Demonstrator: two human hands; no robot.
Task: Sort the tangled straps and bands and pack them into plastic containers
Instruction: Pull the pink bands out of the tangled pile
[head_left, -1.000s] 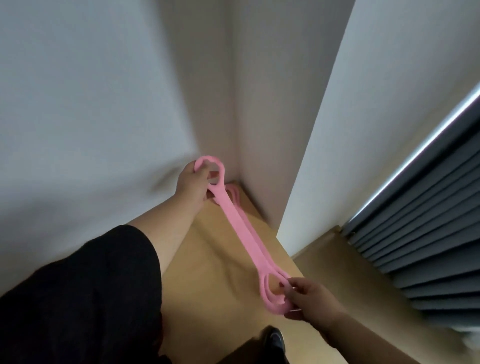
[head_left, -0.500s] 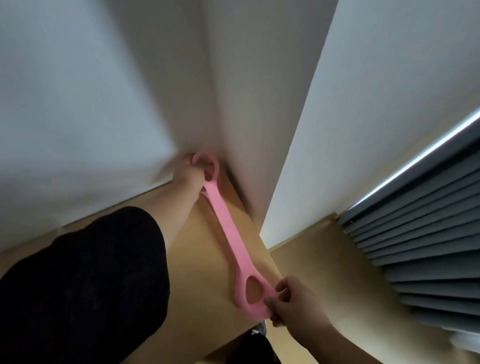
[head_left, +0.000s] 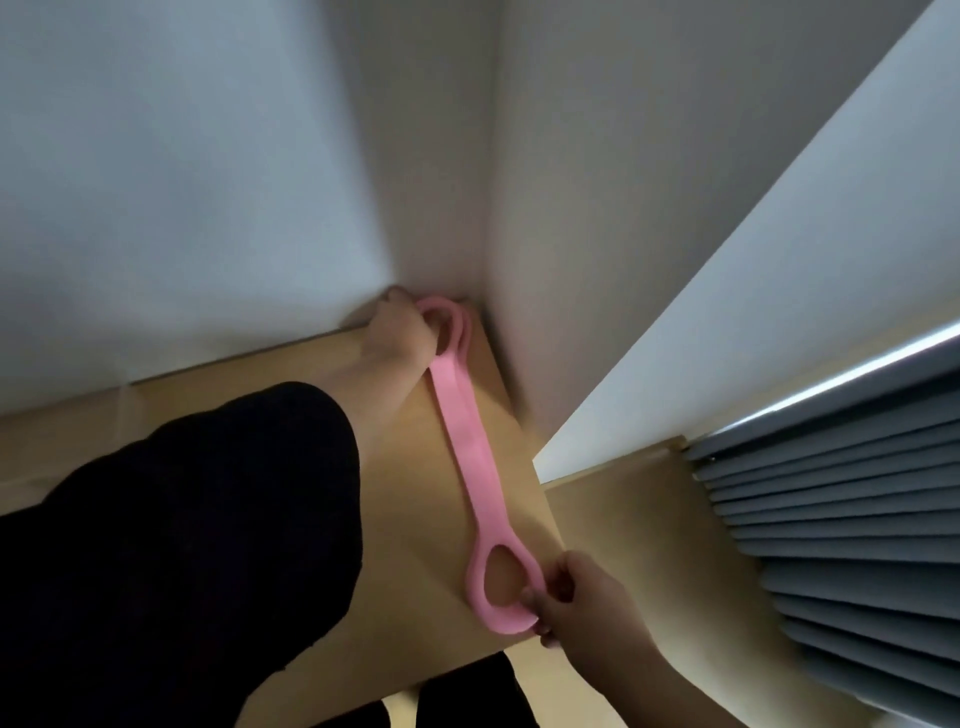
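Now pink band (head_left: 470, 457) btwn both hands

band (head_left: 470, 452): plain pink, no pattern, running down the frame's middle
table (head_left: 410, 499): light tan wood tone, lower centre
sleeve (head_left: 182, 545): solid black, lower left
walls (head_left: 208, 182): plain white to pale grey, upper frame
blind (head_left: 841, 545): grey-blue, horizontal slat stripes, right edge

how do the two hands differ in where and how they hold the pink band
The left hand grips the pink band at its far loop, by the wall corner; the right hand pinches the near loop at the table edge. A black sleeve covers the left arm only. Both hold an end loop.
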